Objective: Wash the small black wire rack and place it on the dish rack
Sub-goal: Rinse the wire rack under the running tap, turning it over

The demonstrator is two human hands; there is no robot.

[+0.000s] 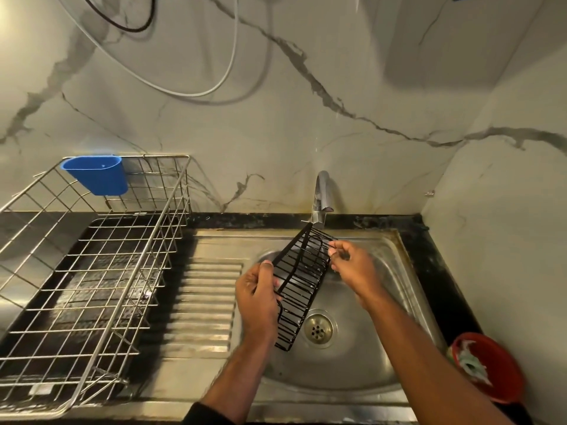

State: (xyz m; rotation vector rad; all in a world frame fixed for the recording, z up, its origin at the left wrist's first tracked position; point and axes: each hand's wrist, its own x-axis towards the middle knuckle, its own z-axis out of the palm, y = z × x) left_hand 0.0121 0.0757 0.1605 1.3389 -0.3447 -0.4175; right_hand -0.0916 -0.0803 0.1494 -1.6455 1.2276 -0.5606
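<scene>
Marble-patterned wall across the whole 12 o'clock half. Large steel wire dish rack at 9 o'clock, on the dark counter, with a blue plastic cup holder hooked on its far rim. Stainless steel sink at 5 o'clock, ribbed drainboard on its 9 o'clock side, round drain just at the 4 o'clock side of the held rack. Small black wire rack held tilted over the basin, top end just under the chrome tap. Left hand curled round the rack's 9 o'clock edge, gripping. Right hand pinching wires at the 2 o'clock end. Red bowl at 4 o'clock on the counter, crumpled material inside.
</scene>
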